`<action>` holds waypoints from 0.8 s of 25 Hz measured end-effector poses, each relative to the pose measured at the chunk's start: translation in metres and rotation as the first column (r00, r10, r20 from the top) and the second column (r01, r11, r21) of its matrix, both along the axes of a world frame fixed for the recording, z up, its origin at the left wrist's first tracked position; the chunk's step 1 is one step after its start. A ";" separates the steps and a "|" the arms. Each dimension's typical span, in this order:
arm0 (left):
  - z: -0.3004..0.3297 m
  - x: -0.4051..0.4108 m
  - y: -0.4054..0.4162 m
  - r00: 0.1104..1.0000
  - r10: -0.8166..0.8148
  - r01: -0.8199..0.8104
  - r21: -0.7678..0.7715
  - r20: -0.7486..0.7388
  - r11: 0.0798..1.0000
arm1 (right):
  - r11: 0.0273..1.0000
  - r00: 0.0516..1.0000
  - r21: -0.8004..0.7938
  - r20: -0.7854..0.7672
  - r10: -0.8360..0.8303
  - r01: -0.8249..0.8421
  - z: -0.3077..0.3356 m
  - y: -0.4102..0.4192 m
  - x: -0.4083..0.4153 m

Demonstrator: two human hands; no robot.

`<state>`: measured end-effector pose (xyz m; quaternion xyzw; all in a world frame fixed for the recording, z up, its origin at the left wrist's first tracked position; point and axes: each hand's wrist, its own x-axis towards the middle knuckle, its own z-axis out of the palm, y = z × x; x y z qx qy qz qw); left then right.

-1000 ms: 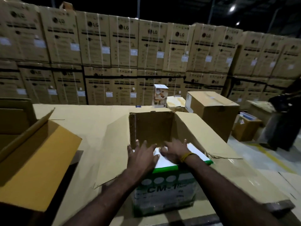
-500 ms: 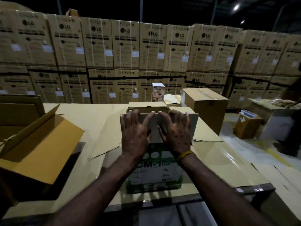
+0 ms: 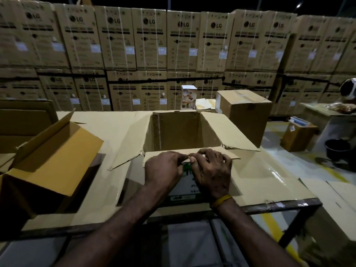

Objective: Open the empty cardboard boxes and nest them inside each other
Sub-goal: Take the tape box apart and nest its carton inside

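An open cardboard box (image 3: 183, 132) with green and white print on its near face stands at the table's front edge, its inside empty and dark. Its side flaps lie spread to left and right. My left hand (image 3: 163, 168) and my right hand (image 3: 212, 170) meet at the near flap (image 3: 229, 156), fingers curled over its edge and pressing it down toward me. A larger open brown box (image 3: 50, 160) lies tipped on its side at the left, mouth facing up and left.
A sealed brown box (image 3: 244, 112) and a small white carton (image 3: 188, 97) stand at the table's far right. Stacked appliance cartons (image 3: 150, 39) wall the back. A bucket (image 3: 337, 149), a floor box (image 3: 297, 135) and a person's head (image 3: 348, 89) are at right.
The near flap, held upright under my flat palms half a second ago, is now folded down toward me, and my fingers have curled onto its edge. The box interior is exposed.
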<state>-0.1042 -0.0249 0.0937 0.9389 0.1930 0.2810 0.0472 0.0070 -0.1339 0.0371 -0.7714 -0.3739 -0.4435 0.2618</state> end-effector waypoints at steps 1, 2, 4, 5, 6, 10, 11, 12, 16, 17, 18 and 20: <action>-0.002 0.000 0.000 0.999 -0.015 0.014 -0.021 -0.042 1.000 | 1.000 1.000 -0.007 -0.015 0.007 -0.007 -0.006 -0.002 -0.002; -0.005 0.001 0.003 0.996 -0.035 0.033 -0.027 -0.079 0.999 | 1.000 0.999 -0.013 -0.034 0.012 -0.013 -0.012 -0.004 -0.003; -0.015 0.006 0.009 0.979 -0.084 0.079 -0.035 -0.185 0.996 | 0.999 0.996 -0.040 -0.086 0.010 -0.014 -0.024 -0.007 -0.005; -0.020 0.009 0.014 0.960 -0.113 0.104 -0.049 -0.258 0.993 | 0.998 0.994 -0.061 -0.113 0.004 -0.011 -0.029 -0.008 -0.006; -0.024 0.012 0.018 0.930 -0.146 0.130 -0.072 -0.338 0.989 | 0.997 0.990 -0.082 -0.140 -0.002 -0.010 -0.034 -0.009 -0.006; -0.038 0.019 0.040 0.737 -0.203 0.198 -0.081 -0.645 0.977 | 0.986 0.963 -0.168 -0.266 -0.031 -0.014 -0.053 -0.008 -0.003; -0.039 0.020 0.046 0.706 -0.205 0.218 -0.068 -0.678 0.974 | 0.981 0.948 -0.193 -0.316 -0.047 -0.016 -0.056 -0.006 -0.002; -0.040 0.021 0.052 0.691 -0.206 0.233 -0.057 -0.693 0.971 | 0.975 0.927 -0.220 -0.369 -0.068 -0.016 -0.058 -0.003 -0.001; -0.030 0.028 0.075 0.720 -0.198 0.258 -0.009 -0.665 0.966 | 0.945 0.825 -0.318 -0.553 -0.115 -0.082 -0.063 0.014 0.002; -0.028 0.032 0.082 0.734 -0.193 0.254 0.001 -0.651 0.967 | 0.940 0.795 -0.320 -0.597 -0.104 -0.118 -0.064 0.020 0.002; -0.027 0.035 0.091 0.750 -0.189 0.244 -0.001 -0.634 0.970 | 0.938 0.765 -0.311 -0.638 -0.090 -0.149 -0.064 0.027 0.002; -0.027 0.041 0.111 0.779 -0.217 0.222 -0.066 -0.589 0.973 | 0.935 0.706 -0.296 -0.704 -0.075 -0.195 -0.062 0.041 -0.001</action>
